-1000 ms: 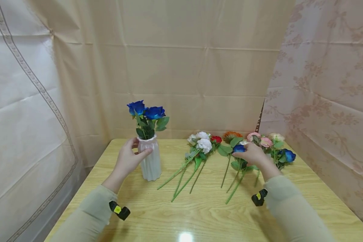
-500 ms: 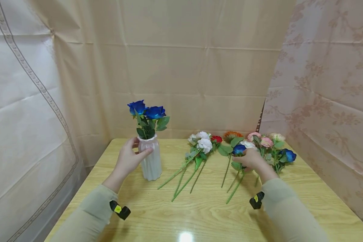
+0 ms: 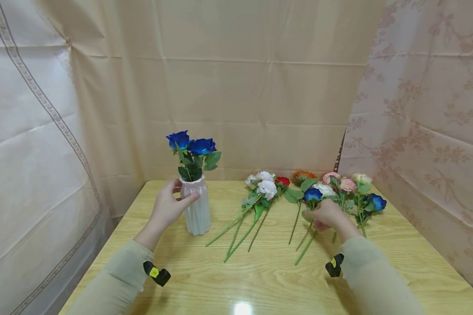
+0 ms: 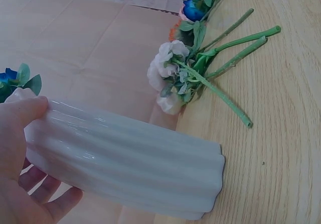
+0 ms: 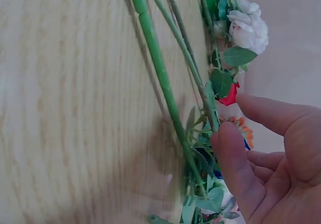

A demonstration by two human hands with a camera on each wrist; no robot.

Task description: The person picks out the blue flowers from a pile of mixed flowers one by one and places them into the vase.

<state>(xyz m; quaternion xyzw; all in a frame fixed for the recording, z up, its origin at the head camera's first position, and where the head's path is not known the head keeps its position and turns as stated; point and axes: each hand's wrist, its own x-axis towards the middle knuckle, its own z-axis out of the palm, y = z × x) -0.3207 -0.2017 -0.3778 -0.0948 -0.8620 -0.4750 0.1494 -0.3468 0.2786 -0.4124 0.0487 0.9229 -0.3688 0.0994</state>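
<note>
My left hand holds a white fluted vase near its neck, thumb in front and fingers round the far side. Two blue roses with green leaves stand in the vase. In the left wrist view the thumb presses the glossy vase wall just below the rim. My right hand is at the leaves and stem just below the head of a blue rose lying on the table. Seen from the right wrist, the thumb and forefinger are apart, with green stems beside the thumb tip.
White flowers and a red flower lie mid-table, stems toward me. Around the right hand lie an orange flower, pink flowers and another blue rose. Beige cloth hangs behind the wooden table.
My right hand has slid from over the lying blue rose's head down toward its stem, uncovering the bloom. The left hand and vase have stayed in place.
</note>
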